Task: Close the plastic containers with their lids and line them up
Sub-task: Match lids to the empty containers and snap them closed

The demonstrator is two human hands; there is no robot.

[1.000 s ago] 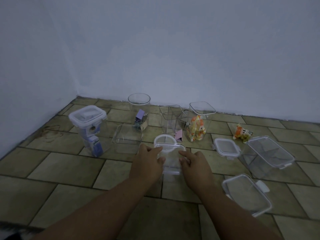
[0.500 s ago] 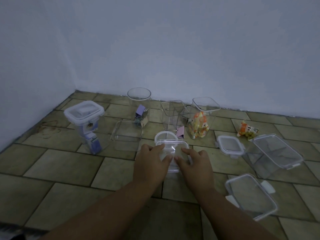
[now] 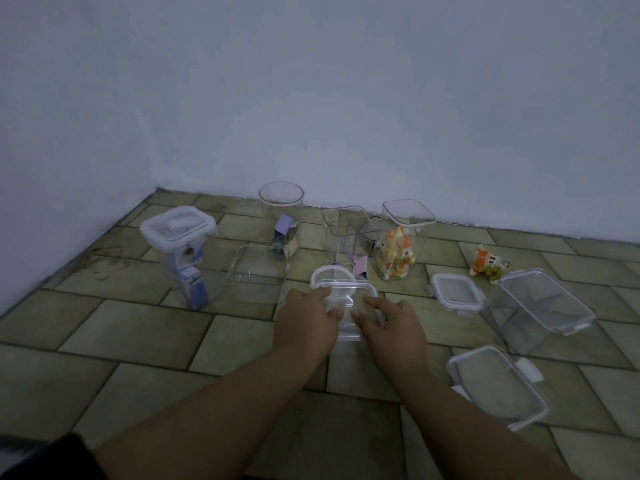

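My left hand [image 3: 306,318] and my right hand [image 3: 391,327] press side by side on a clear square lid [image 3: 349,292] that sits on a small container on the tiled floor. A round lid [image 3: 327,273] lies just behind it. A tall container with its lid on [image 3: 180,247] stands at the left. Open containers stand behind: a low square one [image 3: 258,271], a round jar [image 3: 281,209], a square one [image 3: 343,230], and a tall one holding orange sweets [image 3: 403,244]. At the right lie a small square lid [image 3: 455,296], a lidded rectangular box [image 3: 540,313] and a large lid [image 3: 497,384].
A small orange toy [image 3: 488,263] lies near the wall at the right. A pink clip [image 3: 362,266] rests behind the lid under my hands. Pale walls [image 3: 311,98] meet in a corner at the far left.
Both hands have slid closer together over the square lid, fingertips nearly meeting. The view has dropped slightly toward the floor.
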